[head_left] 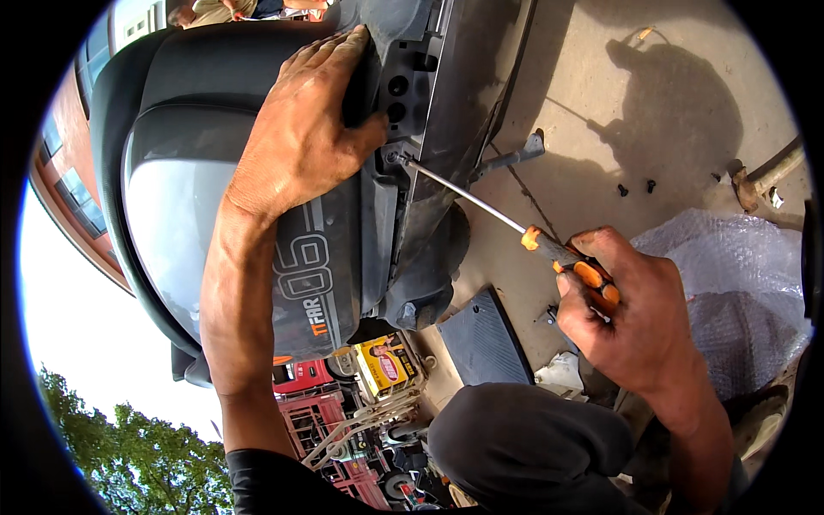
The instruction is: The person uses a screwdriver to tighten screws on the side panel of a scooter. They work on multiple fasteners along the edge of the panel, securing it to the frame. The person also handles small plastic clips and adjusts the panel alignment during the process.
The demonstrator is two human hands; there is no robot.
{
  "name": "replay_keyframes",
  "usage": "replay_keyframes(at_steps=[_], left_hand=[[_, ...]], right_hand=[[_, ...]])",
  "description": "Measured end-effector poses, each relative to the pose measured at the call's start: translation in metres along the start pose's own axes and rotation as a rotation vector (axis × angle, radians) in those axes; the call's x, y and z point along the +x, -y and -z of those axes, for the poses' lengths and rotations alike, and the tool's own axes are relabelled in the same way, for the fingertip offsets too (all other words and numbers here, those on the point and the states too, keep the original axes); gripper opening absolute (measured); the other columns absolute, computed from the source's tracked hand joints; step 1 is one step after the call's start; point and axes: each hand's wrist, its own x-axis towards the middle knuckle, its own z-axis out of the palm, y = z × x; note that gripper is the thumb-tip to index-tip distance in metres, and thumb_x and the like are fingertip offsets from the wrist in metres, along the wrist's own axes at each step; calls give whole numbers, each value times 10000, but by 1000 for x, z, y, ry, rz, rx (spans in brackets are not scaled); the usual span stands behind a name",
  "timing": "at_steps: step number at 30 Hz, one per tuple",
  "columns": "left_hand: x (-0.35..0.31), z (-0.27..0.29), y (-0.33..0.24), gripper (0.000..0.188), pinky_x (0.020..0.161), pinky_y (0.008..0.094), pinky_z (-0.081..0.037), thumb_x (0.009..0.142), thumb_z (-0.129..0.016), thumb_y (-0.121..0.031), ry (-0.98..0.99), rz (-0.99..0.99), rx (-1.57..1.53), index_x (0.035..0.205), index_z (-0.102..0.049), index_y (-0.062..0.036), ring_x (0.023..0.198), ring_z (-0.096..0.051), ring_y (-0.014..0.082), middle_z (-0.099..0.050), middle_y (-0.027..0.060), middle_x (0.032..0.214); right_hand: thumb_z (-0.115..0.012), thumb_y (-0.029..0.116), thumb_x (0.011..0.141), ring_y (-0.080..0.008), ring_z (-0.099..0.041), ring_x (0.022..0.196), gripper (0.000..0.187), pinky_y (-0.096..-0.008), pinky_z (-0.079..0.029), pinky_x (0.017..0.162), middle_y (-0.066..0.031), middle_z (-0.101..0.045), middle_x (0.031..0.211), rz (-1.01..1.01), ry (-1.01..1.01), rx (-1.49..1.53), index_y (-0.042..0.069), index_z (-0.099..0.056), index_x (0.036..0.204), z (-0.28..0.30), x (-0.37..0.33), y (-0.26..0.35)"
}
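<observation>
My right hand [631, 313] is wrapped round the orange-and-black handle of a long screwdriver [481, 202]. The steel shaft slants up and left, and its tip touches a screw point [395, 158] on the black plastic frame of a scooter. Flat against the black part above that spot lies my left hand [313, 129], fingers stretched and holding nothing, thumb close to a row of round holes [397, 86]. Beside my left forearm is the scooter's grey side panel [309, 232], glossy and curved, with a dark seat [197, 69] next to it.
Several small dark screws [650, 185] lie on the concrete floor [584, 129]. A ribbed dark mat-like panel [485, 339] lies below the scooter. Clear plastic wrap [730, 292] bunches at the right, near my bent knee [528, 438]. Beyond stand a yellow box [386, 367] and a red vehicle [318, 421].
</observation>
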Motion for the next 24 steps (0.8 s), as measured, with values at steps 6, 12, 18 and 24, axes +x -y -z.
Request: replay_keyframes(at_steps=[6, 12, 18, 24], left_hand=[[-4, 5, -7, 812, 1244, 460, -345, 802, -774, -189, 19, 59, -15, 1530, -483, 21, 1465, -452, 413, -532, 277, 1513], [5, -1, -4, 831, 1274, 474, -303, 796, -769, -181, -1, 29, -1, 1542, -467, 26, 1487, -428, 411, -501, 272, 1548], [-1, -1, -4, 846, 1245, 493, -334, 800, -823, -230, -68, 11, 16, 1511, -469, 62, 1442, -465, 442, -543, 277, 1495], [-26, 37, -44, 453, 876, 381, -573, 912, -825, -276, -261, 27, -206, 1212, -710, 43, 1044, -723, 289, -713, 197, 1169]], right_hand=[[-768, 108, 842, -297, -705, 582, 237, -381, -536, 539, -125, -687, 708, -12, 58, -3, 30, -624, 1012, 8, -4, -5], [-753, 93, 853, -248, -684, 553, 214, -339, -537, 542, -102, -666, 688, -68, 110, 61, 26, -622, 1010, 16, -3, -3], [-728, 71, 872, -71, -558, 557, 198, -264, -479, 538, -49, -597, 657, -154, 102, 191, 2, -651, 1040, 31, -12, -6], [-714, 56, 817, -89, -523, 539, 221, -252, -443, 536, -50, -601, 678, -30, 50, 113, 3, -658, 1024, 58, -9, -3]])
